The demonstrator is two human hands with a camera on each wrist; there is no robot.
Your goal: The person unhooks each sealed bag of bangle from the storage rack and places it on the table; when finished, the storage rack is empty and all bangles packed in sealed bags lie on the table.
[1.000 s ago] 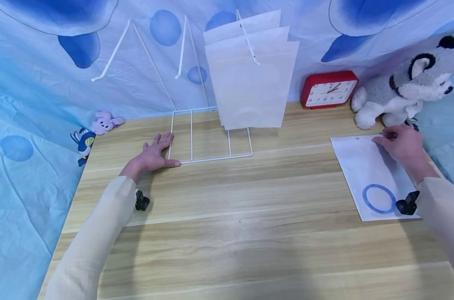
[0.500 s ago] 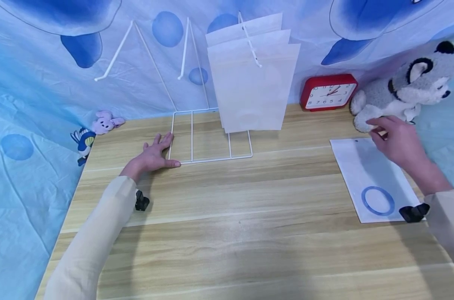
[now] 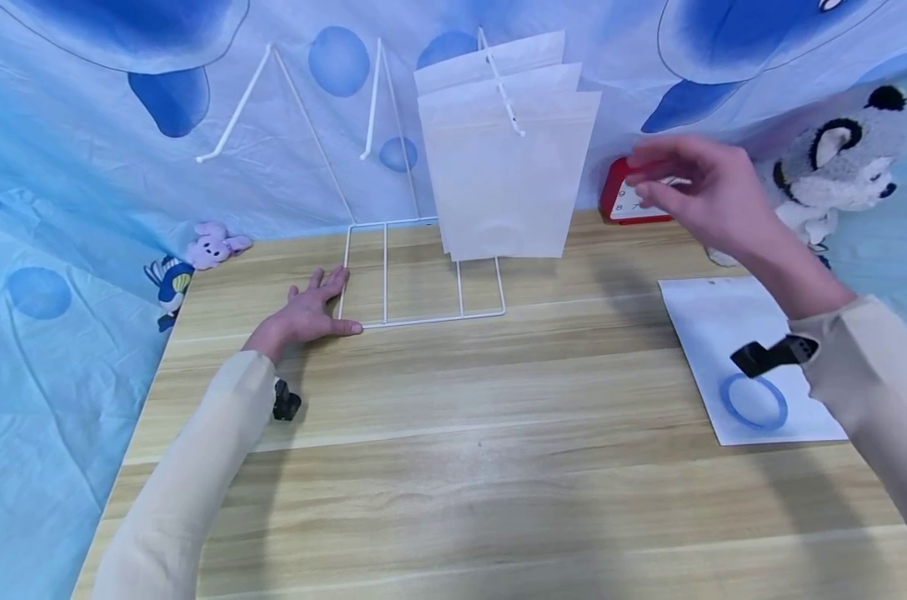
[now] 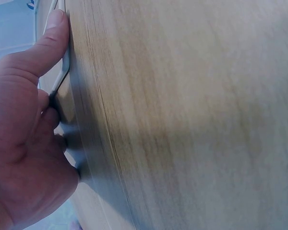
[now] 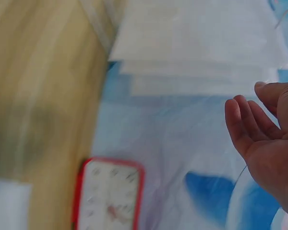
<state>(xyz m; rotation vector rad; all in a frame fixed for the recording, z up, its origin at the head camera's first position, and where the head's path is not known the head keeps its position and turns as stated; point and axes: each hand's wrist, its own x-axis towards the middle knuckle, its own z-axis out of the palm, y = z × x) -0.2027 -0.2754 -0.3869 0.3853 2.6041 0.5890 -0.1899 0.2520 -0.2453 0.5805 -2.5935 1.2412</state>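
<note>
My left hand (image 3: 307, 312) rests with fingers spread on the left end of a white wire rack's base (image 3: 433, 320). In the left wrist view its thumb lies along the wire. Several white paper-like bags (image 3: 509, 175) hang overlapping from the rack's right hook. My right hand (image 3: 704, 187) is raised in the air to the right of them, fingers loosely bent, nothing between them. The right wrist view shows this hand (image 5: 273, 129) apart from the hanging bags (image 5: 197, 43). Another white bag (image 3: 712, 342) lies on the table at the right, marked with a blue ring (image 3: 726, 407).
Two more white hooks, one of them the left hook (image 3: 232, 108), stick out with nothing on them. A red clock (image 3: 611, 196), partly behind my right hand, stands at the back near a grey plush dog (image 3: 836, 158). Small toys, including a purple one (image 3: 212, 247), sit at the left edge.
My right hand has left the top of the bag on the table and risen, moving left and back in front of the clock. My left hand stays on the rack.
</note>
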